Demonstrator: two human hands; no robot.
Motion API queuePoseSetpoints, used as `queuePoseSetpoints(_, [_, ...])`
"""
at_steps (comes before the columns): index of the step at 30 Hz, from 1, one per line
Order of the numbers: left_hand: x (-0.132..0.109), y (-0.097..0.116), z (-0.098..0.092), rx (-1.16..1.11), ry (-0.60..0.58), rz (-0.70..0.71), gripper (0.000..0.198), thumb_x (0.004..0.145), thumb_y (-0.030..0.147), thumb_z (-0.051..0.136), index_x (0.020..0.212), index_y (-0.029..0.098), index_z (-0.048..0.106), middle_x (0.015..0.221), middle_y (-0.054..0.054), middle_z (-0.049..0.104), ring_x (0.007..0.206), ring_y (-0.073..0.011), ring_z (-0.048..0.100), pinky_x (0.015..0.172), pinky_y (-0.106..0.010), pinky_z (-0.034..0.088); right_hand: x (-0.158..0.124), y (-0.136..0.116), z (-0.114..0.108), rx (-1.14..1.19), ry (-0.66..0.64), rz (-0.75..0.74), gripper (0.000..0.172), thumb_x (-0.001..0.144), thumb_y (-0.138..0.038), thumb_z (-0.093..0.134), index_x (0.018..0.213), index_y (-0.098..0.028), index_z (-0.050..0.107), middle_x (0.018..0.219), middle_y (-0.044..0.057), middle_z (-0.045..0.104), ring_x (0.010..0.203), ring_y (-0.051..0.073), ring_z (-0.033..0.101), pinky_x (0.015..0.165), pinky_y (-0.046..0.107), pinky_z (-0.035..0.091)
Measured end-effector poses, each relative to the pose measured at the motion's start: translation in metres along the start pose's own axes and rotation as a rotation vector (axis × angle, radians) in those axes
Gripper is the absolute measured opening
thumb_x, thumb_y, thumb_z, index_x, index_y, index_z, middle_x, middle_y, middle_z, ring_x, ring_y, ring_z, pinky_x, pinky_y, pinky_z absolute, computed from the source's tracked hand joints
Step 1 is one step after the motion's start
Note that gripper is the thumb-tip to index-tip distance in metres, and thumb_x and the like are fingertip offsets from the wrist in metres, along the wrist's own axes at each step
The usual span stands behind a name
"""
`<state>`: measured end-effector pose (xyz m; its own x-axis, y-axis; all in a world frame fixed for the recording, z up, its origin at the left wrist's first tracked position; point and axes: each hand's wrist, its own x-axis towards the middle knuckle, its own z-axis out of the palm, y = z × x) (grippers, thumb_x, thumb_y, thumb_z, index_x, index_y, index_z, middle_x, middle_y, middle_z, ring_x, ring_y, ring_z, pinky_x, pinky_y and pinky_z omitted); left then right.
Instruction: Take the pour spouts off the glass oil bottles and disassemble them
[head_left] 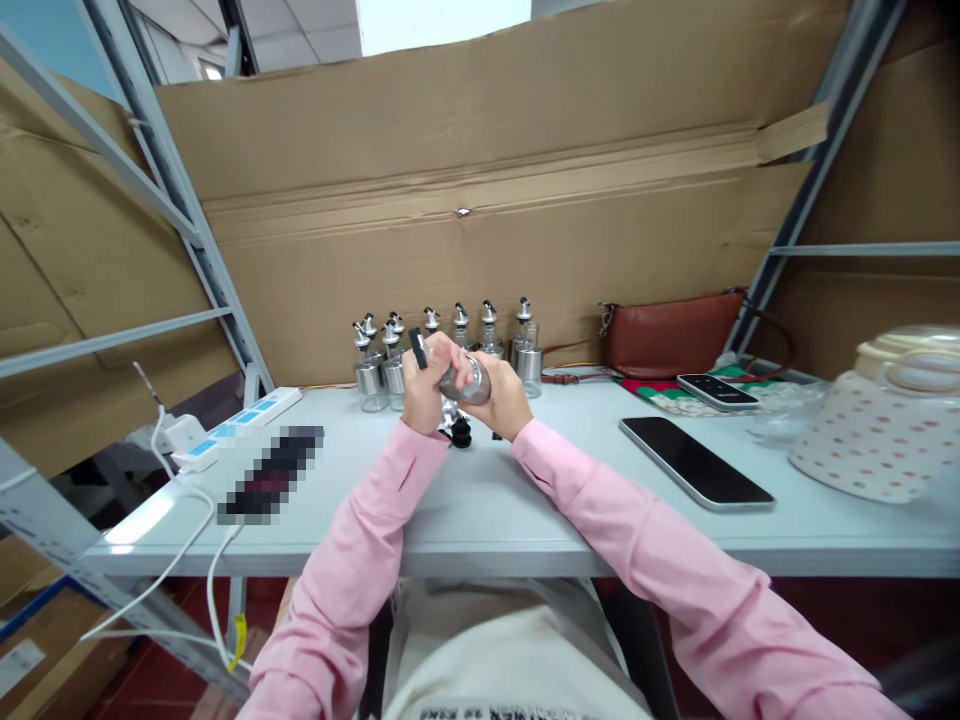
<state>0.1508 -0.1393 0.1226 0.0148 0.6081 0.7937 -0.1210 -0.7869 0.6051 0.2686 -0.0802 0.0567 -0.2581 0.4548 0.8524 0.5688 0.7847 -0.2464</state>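
Observation:
In front of me, above the table, a small glass oil bottle with a brushed-metal sleeve [475,381] lies tilted between my two hands. My left hand [427,388] is closed around its left end, and a short black piece [418,348] sticks up by the thumb; what this piece belongs to is hidden. My right hand [507,396] grips the sleeve from the right. Just below the hands, black stopper parts [460,433] rest on the table, partly covered by my wrists. Behind them stand several similar bottles with metal pour spouts [370,378].
A white table [525,520] has cardboard behind it. At left are a power strip [240,428], a pixelated dark object [274,475] and white cables. To the right lie a phone [696,463], a brown bag [671,338], another dark device [717,391] and a dotted jug [877,430].

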Motion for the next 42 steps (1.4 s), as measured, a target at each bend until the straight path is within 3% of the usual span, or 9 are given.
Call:
queuePoseSetpoints(3, [0.005,0.001,-0.002,-0.015,0.020,-0.041,0.055,0.078,0.070,0.033,0.056,0.020,0.035,0.042,0.004,0.034,0.049,-0.0113,0.051,0.064,-0.031,0.048,0.002,-0.001,-0.005,-0.071,0.017,-0.035,0.060,0.067,-0.033,0.063,0.122,-0.020,0.042,0.116,0.011,0.058,0.105,0.027,0.054,0.093,0.038,0.039])
queuePoseSetpoints(6, [0.005,-0.001,0.000,-0.041,0.085,-0.013,0.050,0.076,0.066,0.044,0.061,0.019,0.039,0.048,0.004,0.041,0.055,-0.0119,0.056,0.063,-0.029,0.048,0.002,-0.002,-0.006,-0.074,0.008,-0.062,0.066,0.067,-0.035,0.063,0.125,-0.018,0.038,0.117,0.012,0.057,0.104,0.026,0.055,0.091,0.037,0.040])
queuePoseSetpoints(12, [0.002,-0.012,-0.001,0.087,0.293,0.185,0.038,0.072,0.054,0.060,0.071,0.018,0.048,0.058,0.004,0.053,0.054,-0.0090,0.055,0.058,-0.023,0.045,0.002,-0.003,0.000,0.035,0.046,-0.212,0.069,0.065,-0.033,0.063,0.125,-0.018,0.034,0.109,0.012,0.061,0.094,0.027,0.061,0.081,0.039,0.048])
queuePoseSetpoints(17, [0.000,-0.017,-0.005,0.279,0.387,0.317,0.035,0.071,0.051,0.062,0.071,0.018,0.050,0.063,0.004,0.054,0.057,-0.0083,0.055,0.059,-0.021,0.044,0.003,-0.002,0.002,-0.002,0.127,-0.298,0.067,0.065,-0.032,0.064,0.124,-0.018,0.035,0.106,0.012,0.062,0.089,0.026,0.061,0.074,0.039,0.049])
queuePoseSetpoints(25, [-0.006,-0.022,-0.006,0.586,0.353,0.538,0.031,0.070,0.044,0.067,0.076,0.019,0.051,0.069,0.002,0.058,0.067,-0.0114,0.056,0.071,-0.026,0.045,0.004,0.015,0.004,-0.158,0.243,-0.328,0.064,0.073,-0.037,0.057,0.128,-0.018,0.030,0.111,0.013,0.057,0.100,0.027,0.054,0.082,0.043,0.043])
queuePoseSetpoints(30, [-0.003,-0.021,-0.014,0.734,0.354,0.698,0.031,0.071,0.046,0.066,0.073,0.020,0.049,0.078,0.001,0.056,0.076,-0.0132,0.055,0.077,-0.030,0.043,0.006,0.016,0.001,-0.294,0.329,-0.283,0.057,0.076,-0.029,0.051,0.128,-0.018,0.029,0.112,0.014,0.053,0.104,0.027,0.050,0.086,0.044,0.037])
queuePoseSetpoints(35, [-0.001,-0.020,-0.014,0.666,0.405,0.616,0.039,0.071,0.055,0.061,0.072,0.019,0.048,0.080,0.000,0.051,0.077,-0.0131,0.052,0.075,-0.029,0.042,0.006,0.009,0.002,-0.348,0.385,-0.263,0.059,0.076,-0.021,0.048,0.130,-0.021,0.024,0.113,0.013,0.050,0.105,0.026,0.048,0.086,0.045,0.036])
queuePoseSetpoints(40, [0.005,-0.016,-0.012,0.278,0.515,0.372,0.043,0.083,0.060,0.037,0.072,0.019,0.044,0.061,0.004,0.043,0.048,-0.0063,0.042,0.053,-0.022,0.037,0.004,0.017,0.005,-0.298,0.320,-0.217,0.058,0.078,-0.027,0.048,0.130,-0.020,0.024,0.114,0.014,0.048,0.107,0.027,0.047,0.086,0.046,0.038])
queuePoseSetpoints(42, [0.004,-0.016,-0.014,0.284,0.490,0.367,0.041,0.081,0.058,0.043,0.072,0.019,0.043,0.060,0.005,0.043,0.047,-0.0059,0.041,0.051,-0.021,0.037,0.004,0.022,0.005,-0.291,0.280,-0.200,0.057,0.079,-0.030,0.049,0.130,-0.020,0.024,0.115,0.015,0.047,0.107,0.027,0.047,0.086,0.047,0.038])
